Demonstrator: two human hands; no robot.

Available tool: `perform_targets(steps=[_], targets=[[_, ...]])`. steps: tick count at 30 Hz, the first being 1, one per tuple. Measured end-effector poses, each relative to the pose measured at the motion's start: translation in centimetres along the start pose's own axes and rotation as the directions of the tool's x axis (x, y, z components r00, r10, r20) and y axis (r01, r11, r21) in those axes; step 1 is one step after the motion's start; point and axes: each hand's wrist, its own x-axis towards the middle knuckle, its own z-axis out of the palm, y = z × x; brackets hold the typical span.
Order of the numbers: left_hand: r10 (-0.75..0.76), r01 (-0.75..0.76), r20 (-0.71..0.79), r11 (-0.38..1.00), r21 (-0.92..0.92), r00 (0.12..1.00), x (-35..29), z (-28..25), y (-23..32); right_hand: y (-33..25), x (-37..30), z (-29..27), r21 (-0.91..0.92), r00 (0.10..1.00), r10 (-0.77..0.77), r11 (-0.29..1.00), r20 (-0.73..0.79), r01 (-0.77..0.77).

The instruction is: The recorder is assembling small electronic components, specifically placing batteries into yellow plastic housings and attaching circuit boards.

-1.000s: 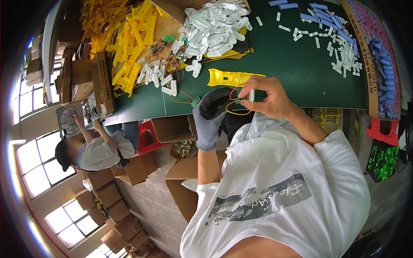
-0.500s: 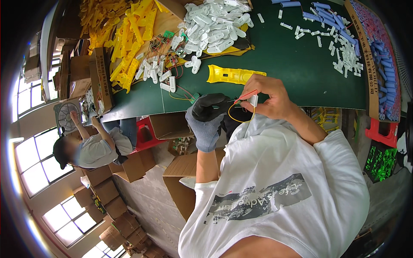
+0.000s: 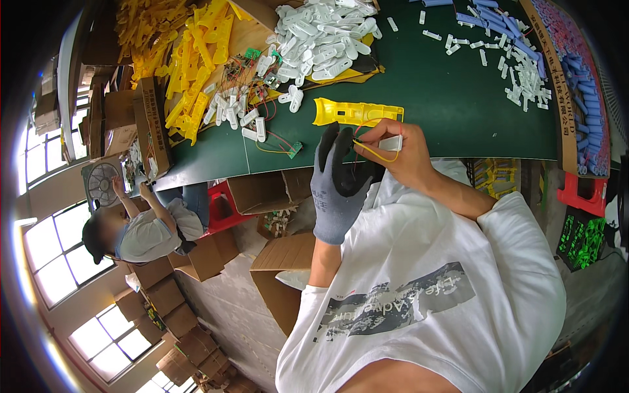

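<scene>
My bare right hand (image 3: 414, 156) pinches a small white plastic part (image 3: 391, 143) with thin wires, in front of my chest by the table's near edge. A yellow wire (image 3: 377, 154) loops below the fingers, and a red one shows beside it. My left hand (image 3: 337, 187), in a grey glove with black-coated fingers, is right beside it. Its fingers stretch upward, the thumb stands apart, and I see nothing held in it. Just beyond both hands a yellow plastic half-shell (image 3: 357, 112) lies on the green table (image 3: 426, 98). A small green circuit board (image 3: 296, 150) with wires lies left of the glove.
White plastic covers (image 3: 321, 39) are heaped at the back. Yellow shells (image 3: 200, 65) and wired boards pile up at left. Blue cylindrical cells (image 3: 504, 29), small white pieces (image 3: 527, 88) and a cardboard box of cells (image 3: 586, 124) lie right. Another person (image 3: 154, 226) sits at far left.
My left hand has uncurled, its fingers now pointing up and moved right toward my right hand. The white part has turned in my right hand, with the yellow wire hanging differently.
</scene>
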Motion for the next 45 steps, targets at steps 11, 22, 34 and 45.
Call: perform_targets(steps=[11,22,34,45], targets=[[0.115,-0.122,0.047,0.966,0.228,0.992,2.3,-1.7,-1.5,-0.8,0.7,-2.0,-0.220,0.971,-0.109,0.963,0.215,0.156],[0.272,-0.468,0.613,0.864,0.183,0.741,11.7,-3.2,-5.8,0.2,1.3,-4.9,-0.422,0.973,-0.228,0.880,0.032,0.219],[0.153,-0.308,0.661,0.943,0.124,0.735,11.8,-3.7,-6.2,1.1,1.7,-5.8,-0.517,0.964,-0.260,0.818,0.061,0.254],[0.125,-0.285,0.677,0.950,0.130,0.725,11.3,-3.7,-6.3,1.3,2.1,-5.2,-0.502,0.963,-0.259,0.824,0.076,0.261]])
